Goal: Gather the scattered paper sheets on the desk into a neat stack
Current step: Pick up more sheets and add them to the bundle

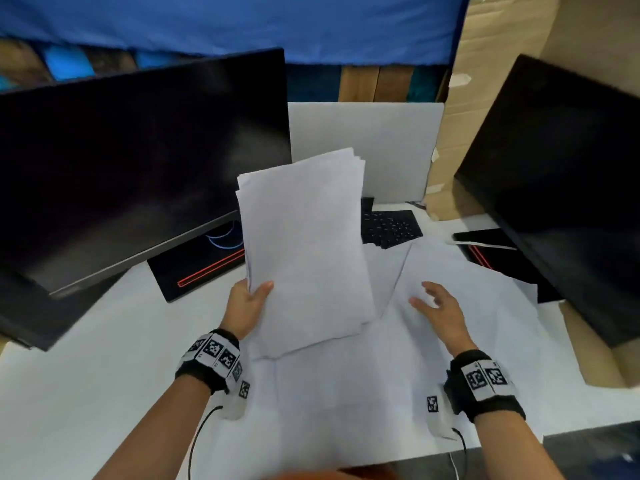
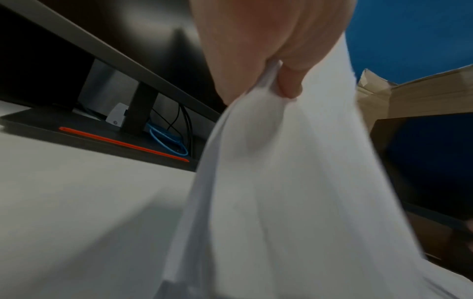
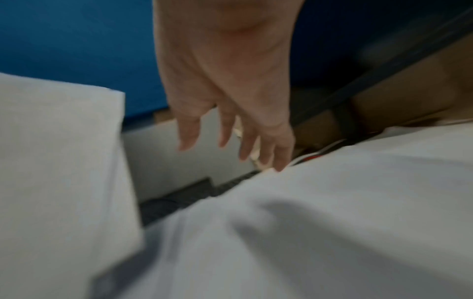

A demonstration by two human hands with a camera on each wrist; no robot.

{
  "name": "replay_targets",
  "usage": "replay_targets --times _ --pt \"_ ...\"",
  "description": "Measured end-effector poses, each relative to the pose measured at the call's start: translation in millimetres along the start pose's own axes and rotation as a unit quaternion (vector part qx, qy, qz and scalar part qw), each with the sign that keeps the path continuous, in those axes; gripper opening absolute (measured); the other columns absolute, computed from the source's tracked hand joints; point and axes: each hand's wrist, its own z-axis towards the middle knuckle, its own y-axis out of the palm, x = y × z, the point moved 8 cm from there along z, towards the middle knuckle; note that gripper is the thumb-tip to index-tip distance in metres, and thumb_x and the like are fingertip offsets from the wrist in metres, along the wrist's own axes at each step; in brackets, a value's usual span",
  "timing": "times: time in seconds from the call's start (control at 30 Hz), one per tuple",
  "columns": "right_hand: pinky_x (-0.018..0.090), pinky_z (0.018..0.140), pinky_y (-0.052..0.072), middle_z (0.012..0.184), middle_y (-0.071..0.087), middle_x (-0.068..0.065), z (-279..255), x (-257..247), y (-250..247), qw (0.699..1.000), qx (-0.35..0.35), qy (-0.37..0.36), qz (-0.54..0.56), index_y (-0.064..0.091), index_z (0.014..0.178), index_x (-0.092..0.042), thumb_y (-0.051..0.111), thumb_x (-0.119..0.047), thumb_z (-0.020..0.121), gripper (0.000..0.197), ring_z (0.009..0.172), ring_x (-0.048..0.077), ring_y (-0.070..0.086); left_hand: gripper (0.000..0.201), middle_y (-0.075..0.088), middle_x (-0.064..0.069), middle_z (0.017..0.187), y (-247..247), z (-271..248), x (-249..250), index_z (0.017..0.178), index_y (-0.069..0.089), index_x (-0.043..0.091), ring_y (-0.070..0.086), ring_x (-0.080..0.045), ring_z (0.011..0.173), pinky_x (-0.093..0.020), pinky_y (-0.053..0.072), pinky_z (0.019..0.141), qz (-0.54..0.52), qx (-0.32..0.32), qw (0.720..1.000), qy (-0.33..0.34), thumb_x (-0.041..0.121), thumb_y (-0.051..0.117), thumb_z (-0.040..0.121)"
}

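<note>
Left monitor [image 1: 138,161] dark, far left. Left hand [image 1: 247,306] pinches gathered bundle [image 1: 304,251] at its lower left edge, thumb on top, fingers beneath; bundle lifted off desk [image 1: 86,393], top corners fanned, not yet squared. Exact sheet count in bundle: cannot tell. Right hand [image 1: 440,306] hovers over loose sheets [image 1: 467,299], fingers spread and relaxed, holding nothing. Several overlapping loose sheets on desk, at least three. One keyboard [image 1: 391,226] partly covered. Two monitors; right monitor [image 1: 561,174] dark. Judgement: roughly midway; remaining sheets to collect, then squaring.
</note>
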Motion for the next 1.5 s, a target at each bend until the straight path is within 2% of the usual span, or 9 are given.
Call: replay_targets --times 0.13,0.23,0.4,0.63,0.73,0.83,1.13,1.4,1.5 --pt "0.050 0.107 0.026 0.142 0.033 0.028 -0.9 99.5 -92.8 0.945 0.159 0.252 -0.134 0.032 0.138 -0.007 0.067 -0.034 0.078 0.075 0.131 0.041 0.030 0.030 0.061 -0.011 0.107 3.4 3.5 6.6 0.115 0.057 -0.004 0.058 -0.022 0.098 -0.030 0.043 0.084 0.015 0.044 0.999 0.005 0.010 0.051 0.089" --pt "0.050 0.108 0.024 0.141 0.030 0.032 -7.9 124.5 -115.9 0.911 0.192 0.318 -0.179 0.023 0.137 0.000 0.072 -0.035 0.072 0.089 0.131 0.042 0.028 0.029 0.060 -0.010 0.106 12.8 1.8 10.1 0.114 0.057 -0.004 0.058 -0.022 0.098 -0.030 0.042 0.084 0.026 0.056 0.998 0.003 0.010 0.051 0.089" --pt "0.045 0.098 0.045 0.128 0.053 0.030 25.2 116.7 -94.8 0.962 0.098 0.230 -0.111 0.043 0.125 0.010 0.074 -0.017 0.073 0.066 0.116 0.042 0.053 0.030 0.060 -0.014 0.107 25.4 -4.9 1.4 0.114 0.056 -0.007 0.058 -0.024 0.095 -0.033 0.043 0.085 0.010 0.088 0.996 -0.016 0.010 0.051 0.089" --pt "0.041 0.084 0.045 0.107 0.065 0.030 39.6 80.9 -91.4 0.983 0.138 0.100 -0.072 0.058 0.098 0.014 0.061 -0.007 0.082 0.027 0.100 0.043 0.059 0.033 0.062 -0.020 0.112 22.1 -14.2 -9.0 0.116 0.055 -0.005 0.059 -0.028 0.100 -0.038 0.045 0.092 0.014 0.120 0.992 -0.035 0.014 0.053 0.089" --pt "0.046 0.087 0.042 0.107 0.061 0.036 39.9 77.1 -99.6 0.978 0.162 0.101 -0.080 0.053 0.100 0.020 0.058 -0.007 0.084 0.032 0.102 0.048 0.055 0.031 0.064 -0.019 0.107 23.1 -18.4 -10.5 0.114 0.057 -0.004 0.060 -0.028 0.095 -0.036 0.046 0.087 0.010 0.119 0.992 -0.043 0.014 0.053 0.089" --pt "0.046 0.098 0.041 0.120 0.059 0.033 47.8 75.6 -86.2 0.986 0.107 0.120 -0.041 0.053 0.114 0.015 0.069 -0.010 0.078 0.047 0.112 0.045 0.054 0.029 0.066 -0.018 0.102 24.7 -17.8 -9.4 0.110 0.059 -0.003 0.064 -0.034 0.095 -0.039 0.049 0.086 0.012 0.113 0.992 -0.045 0.015 0.054 0.089" --pt "0.041 0.095 0.042 0.117 0.060 0.030 55.5 58.1 -74.7 0.990 0.041 0.093 -0.098 0.055 0.111 0.015 0.066 -0.012 0.080 0.042 0.110 0.042 0.056 0.026 0.067 -0.019 0.101 21.9 -20.2 -15.0 0.108 0.060 -0.001 0.065 -0.034 0.092 -0.044 0.051 0.088 0.006 0.100 0.993 -0.056 0.015 0.054 0.088" --pt "0.045 0.092 0.041 0.113 0.060 0.037 38.5 56.2 -99.6 0.984 0.066 0.070 -0.149 0.056 0.106 0.020 0.060 -0.007 0.084 0.035 0.108 0.048 0.054 0.024 0.066 -0.014 0.092 26.8 -20.7 -18.1 0.106 0.060 0.001 0.064 -0.027 0.083 -0.036 0.050 0.080 0.007 0.082 0.995 -0.060 0.015 0.054 0.088" --pt "0.046 0.095 0.040 0.116 0.059 0.036 31.2 49.4 -118.8 0.986 0.100 0.033 -0.131 0.052 0.114 0.017 0.061 -0.010 0.085 0.041 0.110 0.048 0.053 0.025 0.067 -0.017 0.098 26.9 -21.4 -20.4 0.107 0.060 0.001 0.065 -0.031 0.088 -0.041 0.051 0.086 0.007 0.081 0.995 -0.065 0.015 0.054 0.088"
